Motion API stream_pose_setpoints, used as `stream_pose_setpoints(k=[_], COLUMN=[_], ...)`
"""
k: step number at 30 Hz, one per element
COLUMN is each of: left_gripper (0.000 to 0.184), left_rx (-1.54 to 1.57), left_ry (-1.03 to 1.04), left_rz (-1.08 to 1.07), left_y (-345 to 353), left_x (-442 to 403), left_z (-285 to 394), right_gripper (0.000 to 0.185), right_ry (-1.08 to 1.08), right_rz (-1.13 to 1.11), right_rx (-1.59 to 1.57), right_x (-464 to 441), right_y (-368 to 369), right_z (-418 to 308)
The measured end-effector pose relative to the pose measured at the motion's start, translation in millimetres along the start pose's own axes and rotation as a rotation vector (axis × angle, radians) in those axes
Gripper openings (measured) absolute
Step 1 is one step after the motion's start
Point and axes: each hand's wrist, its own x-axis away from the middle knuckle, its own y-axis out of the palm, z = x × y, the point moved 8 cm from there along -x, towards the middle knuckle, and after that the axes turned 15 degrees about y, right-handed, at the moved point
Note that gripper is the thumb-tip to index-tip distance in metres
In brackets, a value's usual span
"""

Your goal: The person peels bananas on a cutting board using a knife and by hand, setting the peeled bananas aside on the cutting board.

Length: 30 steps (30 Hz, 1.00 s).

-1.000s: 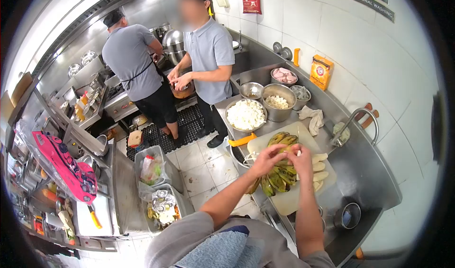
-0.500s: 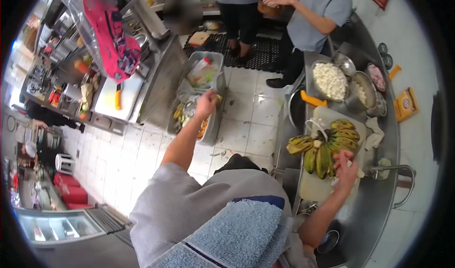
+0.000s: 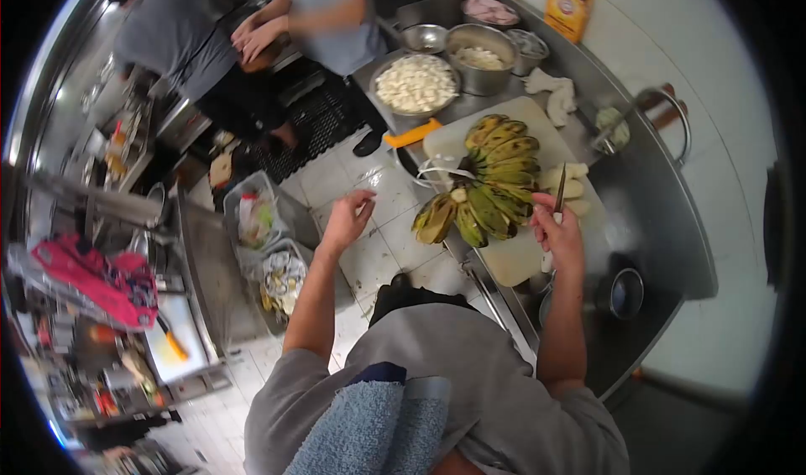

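Over the floor tiles, my left hand (image 3: pixel 348 220) is empty, its fingers apart and slightly curled. My right hand (image 3: pixel 557 230) grips a small knife (image 3: pixel 561 188), blade pointing up, at the right edge of the banana bunch. The green and brown bananas (image 3: pixel 495 177) lie on a pale cutting board (image 3: pixel 512 265), with a white tie (image 3: pixel 445 171) near their stem. Several peeled pieces (image 3: pixel 571 188) rest on the board just beyond my right hand. A large bowl of white chunks (image 3: pixel 416 84) stands past the board, beside a pot (image 3: pixel 480 60) holding more pale pieces.
An orange-handled knife (image 3: pixel 413 133) lies by the board's far left corner. The faucet (image 3: pixel 676 122) arches at the right. Waste bins (image 3: pixel 294 211) stand on the floor to the left. Two people (image 3: pixel 327 26) work at the back. A white cloth (image 3: pixel 552 96) lies behind the board.
My left hand reached out over the bin and has come back toward the counter, empty. My right hand left the bananas' top and now shows the knife upright. The view has swung back right.
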Motion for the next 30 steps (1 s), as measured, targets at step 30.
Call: stream_pose_setpoints(k=[30], left_gripper=[0.039], left_rx=[0.498], left_ry=[0.951], left_rz=[-0.695], left_y=[165.0], left_x=[-227.0], left_z=[174.2], right_gripper=[0.028], right_ry=[-0.160], right_rz=[0.647], right_rx=[-0.685], right_x=[-6.1], right_y=[143.7], right_z=[16.1])
